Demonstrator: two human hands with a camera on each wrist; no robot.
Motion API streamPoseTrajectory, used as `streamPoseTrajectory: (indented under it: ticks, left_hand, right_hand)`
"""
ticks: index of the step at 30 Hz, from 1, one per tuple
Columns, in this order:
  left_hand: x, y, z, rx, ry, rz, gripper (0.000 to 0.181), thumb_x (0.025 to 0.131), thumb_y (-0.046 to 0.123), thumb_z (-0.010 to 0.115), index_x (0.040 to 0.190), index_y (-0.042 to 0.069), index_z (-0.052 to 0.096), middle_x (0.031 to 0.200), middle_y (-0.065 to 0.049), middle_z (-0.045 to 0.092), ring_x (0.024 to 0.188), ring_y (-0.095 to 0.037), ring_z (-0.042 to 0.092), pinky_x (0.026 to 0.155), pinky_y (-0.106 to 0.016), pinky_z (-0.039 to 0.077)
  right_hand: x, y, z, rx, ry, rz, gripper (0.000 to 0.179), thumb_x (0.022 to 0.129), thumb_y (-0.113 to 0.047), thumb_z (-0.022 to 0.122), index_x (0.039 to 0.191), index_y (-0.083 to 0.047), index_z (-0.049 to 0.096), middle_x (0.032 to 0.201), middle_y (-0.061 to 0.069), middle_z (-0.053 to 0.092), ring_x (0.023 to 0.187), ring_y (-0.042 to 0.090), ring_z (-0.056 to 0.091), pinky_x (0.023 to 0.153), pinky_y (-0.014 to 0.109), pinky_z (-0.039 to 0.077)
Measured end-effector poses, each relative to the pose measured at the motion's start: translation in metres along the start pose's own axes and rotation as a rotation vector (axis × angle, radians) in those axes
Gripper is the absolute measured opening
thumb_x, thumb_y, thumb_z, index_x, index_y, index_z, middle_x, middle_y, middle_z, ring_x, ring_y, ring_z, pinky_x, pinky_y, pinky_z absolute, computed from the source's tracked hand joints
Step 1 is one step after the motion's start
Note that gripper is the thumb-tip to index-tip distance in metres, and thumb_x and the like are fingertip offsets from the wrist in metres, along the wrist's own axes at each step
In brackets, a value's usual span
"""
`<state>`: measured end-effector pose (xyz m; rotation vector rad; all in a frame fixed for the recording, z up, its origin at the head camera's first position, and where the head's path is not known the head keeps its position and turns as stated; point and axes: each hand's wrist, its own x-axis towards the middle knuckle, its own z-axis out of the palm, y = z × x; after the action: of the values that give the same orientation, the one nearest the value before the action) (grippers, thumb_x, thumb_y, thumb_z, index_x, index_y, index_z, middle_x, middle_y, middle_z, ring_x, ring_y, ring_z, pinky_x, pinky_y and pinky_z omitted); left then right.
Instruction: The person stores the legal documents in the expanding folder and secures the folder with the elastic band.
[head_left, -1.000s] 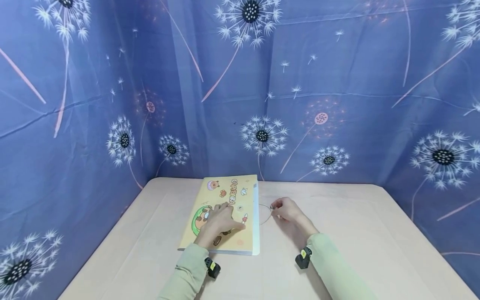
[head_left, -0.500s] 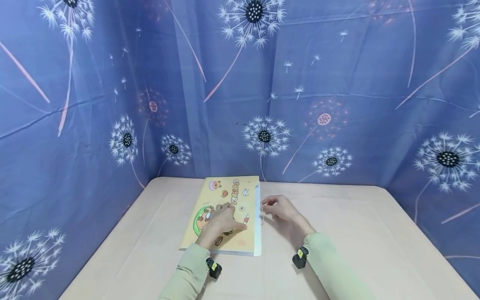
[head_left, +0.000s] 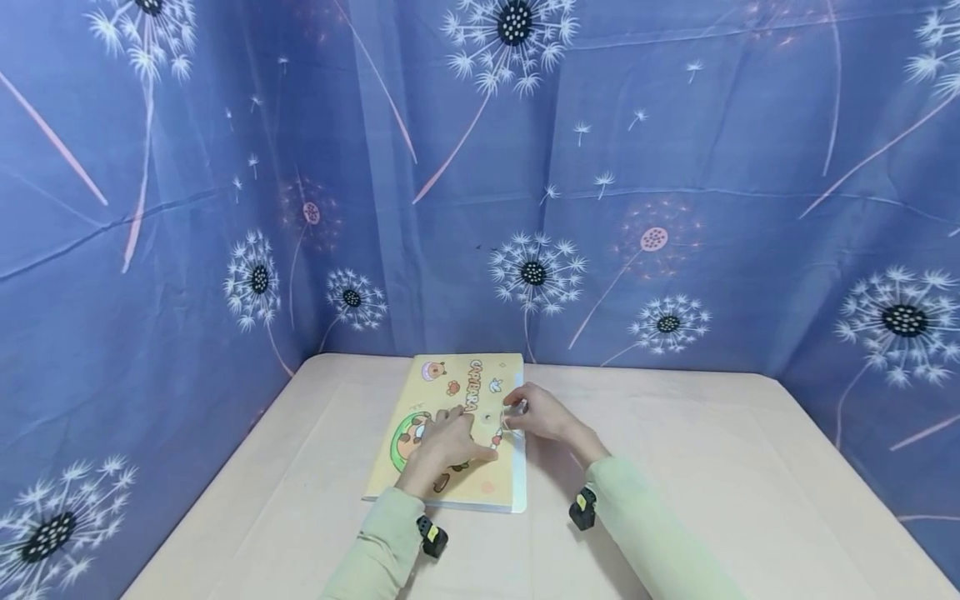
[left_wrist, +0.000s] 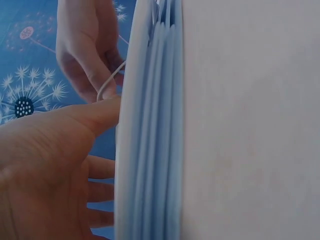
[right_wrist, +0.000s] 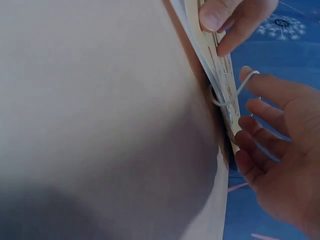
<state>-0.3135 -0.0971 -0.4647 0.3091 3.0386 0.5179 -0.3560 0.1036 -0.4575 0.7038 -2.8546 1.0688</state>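
Note:
A yellow expanding file folder (head_left: pixel 431 396) with cartoon capybaras lies flat on the table. Its pale blue pleated pockets (left_wrist: pixel 155 125) show edge-on in the left wrist view. My left hand (head_left: pixel 447 442) rests on the cover, fingers spread and thumb near the right edge. At that edge, my right hand (head_left: pixel 543 415) pinches a thin, pale elastic cord (right_wrist: pixel 227 102) between thumb and forefinger. In the right wrist view the cord runs from the folder's edge around a fingertip. A small round button (head_left: pixel 487 417) sits on the cover beside the right fingertips.
The folder stands on a pale, cloth-covered table (head_left: pixel 660 467), left of its middle. Behind and to the left hangs a blue curtain (head_left: pixel 450 275) printed with dandelions. Both sleeves carry a small black wrist camera (head_left: pixel 582 508).
My right hand has moved left, drawing the cord from beside the folder over its right edge onto the cover. The left hand stays on the folder. The view has shifted slightly.

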Motion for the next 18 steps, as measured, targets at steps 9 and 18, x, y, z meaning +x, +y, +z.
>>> streamPoseTrajectory:
  ticks: [9,18]
  left_hand:
    - [0.002,0.001,0.000,0.009,-0.006,0.000,0.089,0.070,0.064,0.076,0.133,0.005,0.061,0.140,-0.017,0.055,0.120,-0.037,0.051,0.104,-0.059,0.036]
    - [0.001,0.002,-0.001,0.001,-0.011,-0.009,0.087,0.070,0.065,0.077,0.131,0.004,0.062,0.140,-0.017,0.055,0.121,-0.037,0.050,0.102,-0.059,0.038]
  right_hand:
    - [0.006,-0.008,0.004,-0.224,-0.028,-0.063,0.036,0.077,-0.022,0.076,0.109,-0.009,0.069,0.104,0.005,0.063,0.095,0.021,0.058,0.088,0.042,0.046]
    - [0.015,-0.013,0.012,-0.407,-0.095,-0.071,0.035,0.079,-0.033,0.074,0.111,-0.020,0.069,0.101,-0.003,0.058,0.091,0.017,0.052,0.086,0.041,0.040]
